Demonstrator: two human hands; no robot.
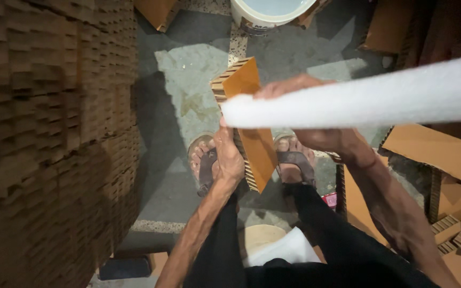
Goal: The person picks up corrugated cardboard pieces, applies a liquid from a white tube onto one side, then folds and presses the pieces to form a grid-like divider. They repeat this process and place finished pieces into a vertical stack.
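Honeycomb cardboard block (254, 144), orange-faced, was held upright between left hand (228, 157) and right hand (316, 114). White foam strip (358, 101) crossed it. Stacked cardboard (54, 133) stood left; white bucket (268, 13) above; sandalled feet below.

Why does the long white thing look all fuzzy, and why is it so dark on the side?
Head view: the white foam strip sits close to the camera and looks soft-edged. The stacked cardboard on the left lies in shadow, while a bright patch falls on the floor.
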